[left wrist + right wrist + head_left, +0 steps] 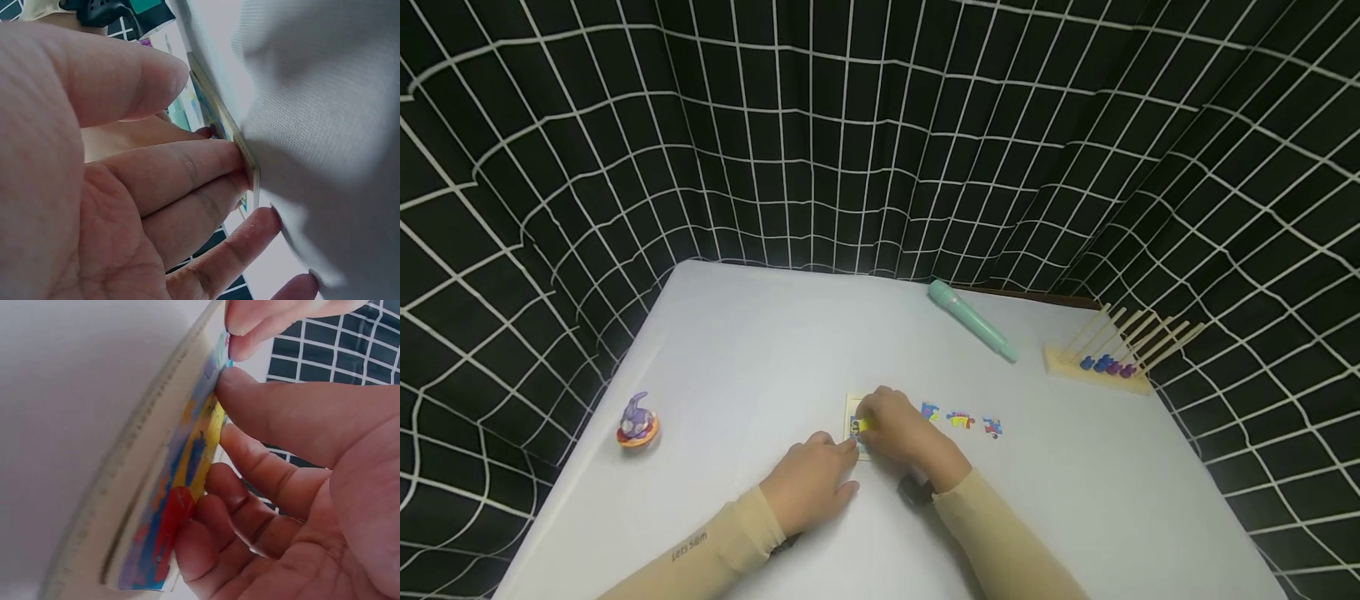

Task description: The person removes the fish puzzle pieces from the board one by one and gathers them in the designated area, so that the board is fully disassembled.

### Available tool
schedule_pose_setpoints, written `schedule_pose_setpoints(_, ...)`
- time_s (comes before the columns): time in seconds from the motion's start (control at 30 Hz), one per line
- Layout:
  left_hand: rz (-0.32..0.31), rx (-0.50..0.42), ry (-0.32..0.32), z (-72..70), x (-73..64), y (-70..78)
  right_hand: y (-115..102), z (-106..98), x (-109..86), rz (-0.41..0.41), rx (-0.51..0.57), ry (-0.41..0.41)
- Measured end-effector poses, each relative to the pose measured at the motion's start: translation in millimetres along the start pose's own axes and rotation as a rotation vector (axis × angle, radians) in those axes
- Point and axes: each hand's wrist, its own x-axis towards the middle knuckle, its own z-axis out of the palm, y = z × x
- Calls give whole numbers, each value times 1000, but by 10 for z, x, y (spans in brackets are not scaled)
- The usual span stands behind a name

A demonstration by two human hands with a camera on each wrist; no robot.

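Observation:
A small jigsaw puzzle board [849, 408] with a cream rim lies flat before me, partly hidden by both hands. My left hand [811, 483] rests at its left side; in the left wrist view extended fingertips [232, 156] touch the board's edge. Over the board, my right hand [898, 429] holds a yellow-and-blue puzzle piece [201, 447] with bent fingers and thumb, down in the frame. Red and blue picture parts [172, 528] show beside these fingers. Right of this hand, three loose puzzle pieces [960, 420] lie in a row.
A mint-green toy microphone [973, 319] lies toward the back of the white table [760, 333]. At the right stands a wooden peg rack [1097, 375] with blue and purple counters. A purple toy figure on an orange base [637, 423] sits near the left edge.

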Motion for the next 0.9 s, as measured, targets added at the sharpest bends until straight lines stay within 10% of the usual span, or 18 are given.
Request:
schedule_pose_setpoints(0.57,22,-23,16,43,-17,21,-15,30,-16,45,0,-30)
schedule_pose_setpoints(0.9,15,-15,8,22,-37,1,3,139,-74,-36,106,85)
